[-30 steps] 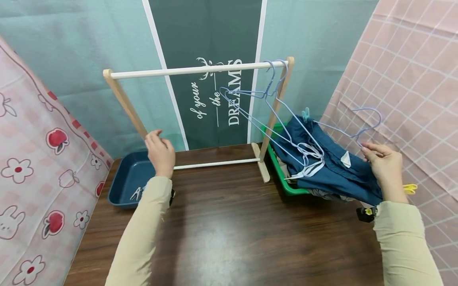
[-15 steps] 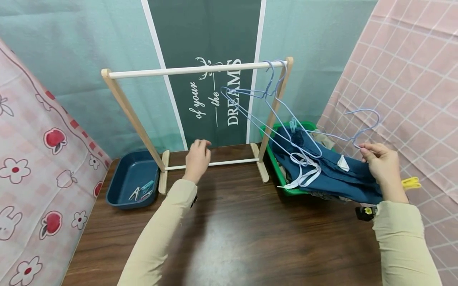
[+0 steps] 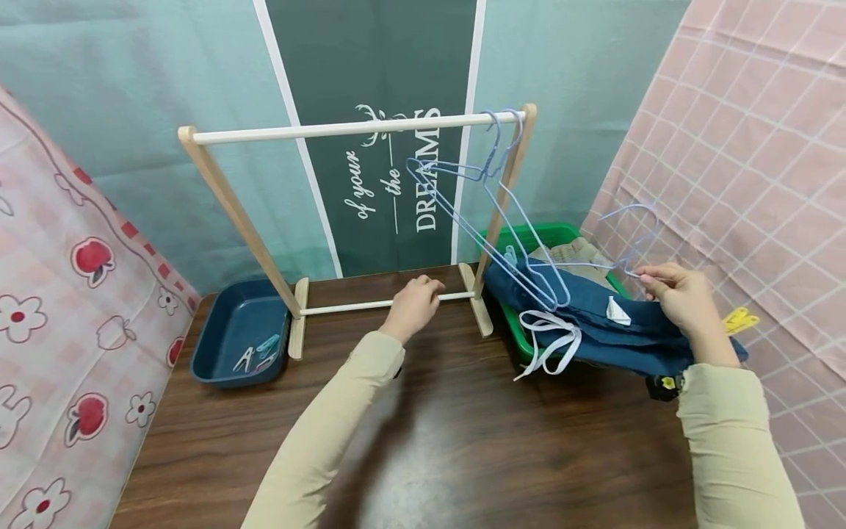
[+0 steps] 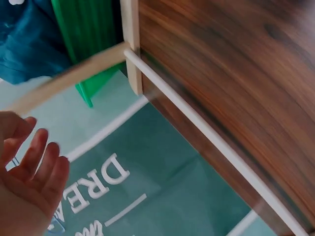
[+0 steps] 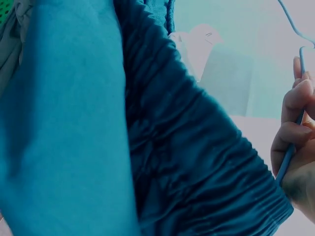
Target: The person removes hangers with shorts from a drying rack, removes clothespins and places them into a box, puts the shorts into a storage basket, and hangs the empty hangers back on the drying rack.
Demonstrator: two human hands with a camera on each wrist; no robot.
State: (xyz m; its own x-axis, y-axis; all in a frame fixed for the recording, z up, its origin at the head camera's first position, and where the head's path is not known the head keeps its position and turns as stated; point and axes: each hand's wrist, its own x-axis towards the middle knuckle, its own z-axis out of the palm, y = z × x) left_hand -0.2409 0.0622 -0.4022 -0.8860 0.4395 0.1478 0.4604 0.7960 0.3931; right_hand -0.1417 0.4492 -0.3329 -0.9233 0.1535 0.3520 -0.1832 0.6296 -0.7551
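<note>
My right hand [image 3: 684, 301] pinches a light-blue wire hanger [image 3: 628, 266] just below its hook. Dark blue pants [image 3: 588, 294] hang from this hanger; the right wrist view shows their gathered elastic waistband [image 5: 197, 142]. A light-blue clothespin [image 3: 510, 256] is at one end of the waistband and a yellow clothespin [image 3: 740, 319] at the other. White drawstring ends [image 3: 551, 342] dangle at the front. My left hand [image 3: 416, 305] is in the air before the rack's lower bar, fingers loosely bent and holding nothing; the left wrist view shows the same hand [image 4: 29, 182].
A wooden rack [image 3: 231, 209] with a white top bar [image 3: 330, 130] stands on the brown table [image 3: 463, 441]. Two more light-blue hangers [image 3: 489, 176] hang at its right end. The green basket [image 3: 562, 234] holds clothes behind the pants. A blue tray [image 3: 221, 323] at left holds several clothespins.
My left hand has moved right, from beside the rack's left post to near its right post. The right hand has shifted left with the hanger and pants, exposing more of the basket.
</note>
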